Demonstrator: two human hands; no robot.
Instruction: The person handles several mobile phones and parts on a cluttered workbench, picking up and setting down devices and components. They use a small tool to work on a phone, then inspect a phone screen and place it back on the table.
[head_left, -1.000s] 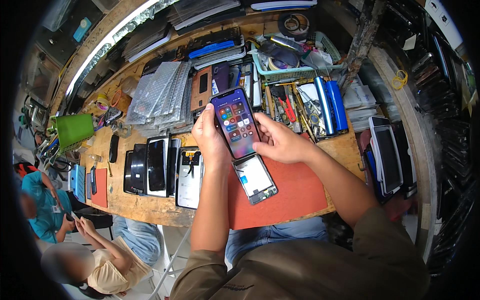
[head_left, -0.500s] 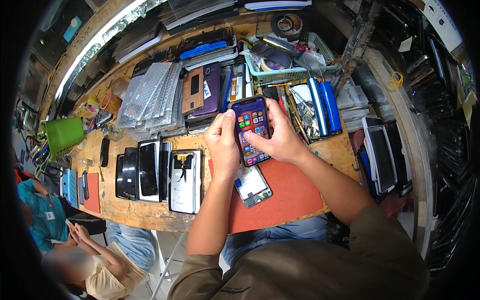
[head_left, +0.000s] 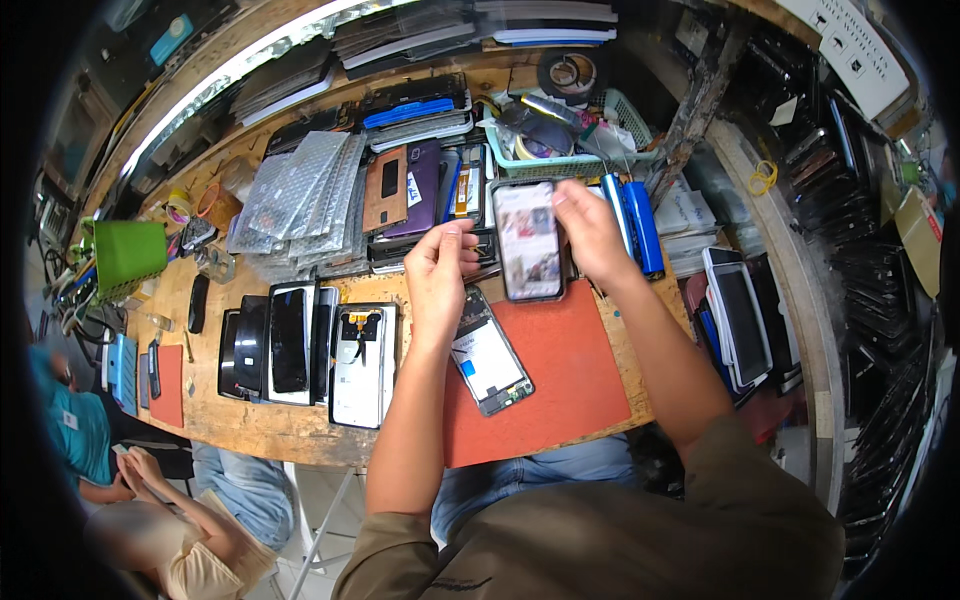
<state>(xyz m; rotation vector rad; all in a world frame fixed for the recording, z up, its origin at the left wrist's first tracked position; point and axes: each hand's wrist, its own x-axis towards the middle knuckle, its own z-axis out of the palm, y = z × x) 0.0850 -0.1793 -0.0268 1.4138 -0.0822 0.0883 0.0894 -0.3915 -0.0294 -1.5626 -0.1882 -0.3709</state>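
My right hand (head_left: 600, 240) grips a smartphone (head_left: 530, 245) by its right edge, thumb over the front. Its lit screen is blurred and shows a light page with pictures. Left of the phone, my left hand (head_left: 436, 280) is raised apart from it, fingers curled in and thumb against them, with nothing visible in it. Below both hands an opened phone (head_left: 492, 355), its circuit board and white inner part bare, lies slantwise on a red mat (head_left: 560, 370).
Left on the wooden bench (head_left: 285, 430) are phone screens (head_left: 290, 340) and a white phone body (head_left: 362, 365). Behind lie bubble-wrap sleeves (head_left: 300, 200), a purple phone back (head_left: 422, 190) and a green basket (head_left: 560, 165). Blue cylinders (head_left: 640, 225) stand right. Another person (head_left: 220, 540) sits lower left, holding a phone.
My left hand has let go of the smartphone and drawn left. The right hand now holds it alone, shifted right, and its screen has changed from app icons to a light page.
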